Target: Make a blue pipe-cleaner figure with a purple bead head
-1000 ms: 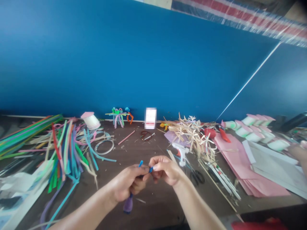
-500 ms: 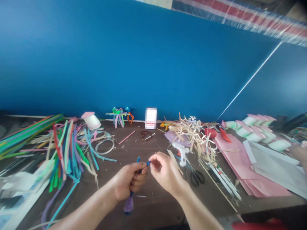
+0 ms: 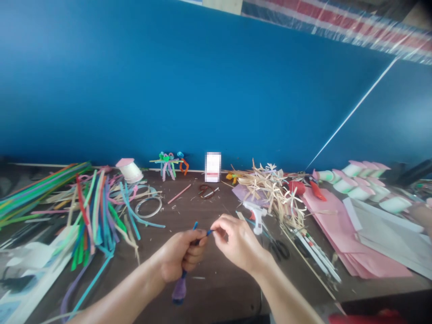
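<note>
In the middle of the view, my left hand is closed around a blue pipe cleaner whose tip pokes out above the thumb. A purple, bulb-shaped end with a dark blue tip hangs below that fist. My right hand pinches the free end of a blue strand that comes out from the left thumb and forefinger. Only a short bit of the strand shows between the hands; the rest is hidden in the fingers.
Pipe cleaners in many colours lie at left, near a tape ring. To the right are a glue gun, dark-handled scissors, pale straw-like flowers, pink sheets and several white-and-pink cups. A blue wall stands behind.
My right hand has shifted slightly right, away from the left, with the blue strand between them drawn straighter. The purple end below my left fist has swung slightly left.
</note>
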`<act>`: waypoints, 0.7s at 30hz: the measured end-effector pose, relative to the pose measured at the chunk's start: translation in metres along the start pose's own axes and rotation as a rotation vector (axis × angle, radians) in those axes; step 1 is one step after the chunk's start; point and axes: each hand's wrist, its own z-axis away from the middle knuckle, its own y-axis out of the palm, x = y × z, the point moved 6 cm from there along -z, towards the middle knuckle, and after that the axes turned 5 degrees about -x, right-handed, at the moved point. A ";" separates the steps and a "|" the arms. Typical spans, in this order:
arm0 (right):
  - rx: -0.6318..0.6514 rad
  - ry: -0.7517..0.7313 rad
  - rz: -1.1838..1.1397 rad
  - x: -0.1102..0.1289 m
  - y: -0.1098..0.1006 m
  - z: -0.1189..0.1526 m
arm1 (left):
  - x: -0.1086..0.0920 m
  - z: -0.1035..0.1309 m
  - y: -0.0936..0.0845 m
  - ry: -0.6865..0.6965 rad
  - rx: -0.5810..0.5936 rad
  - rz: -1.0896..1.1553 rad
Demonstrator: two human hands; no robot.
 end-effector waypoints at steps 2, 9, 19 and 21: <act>-0.021 -0.001 0.034 -0.001 0.003 0.001 | 0.000 0.000 0.001 0.007 -0.004 -0.002; -0.040 -0.070 0.154 0.001 0.006 0.003 | 0.000 0.000 0.002 0.009 -0.003 -0.024; -0.048 -0.095 0.193 0.004 0.006 0.004 | 0.002 0.001 0.004 0.011 -0.004 -0.021; -0.083 -0.088 0.174 0.006 0.004 0.004 | 0.002 0.002 0.007 0.018 -0.002 -0.022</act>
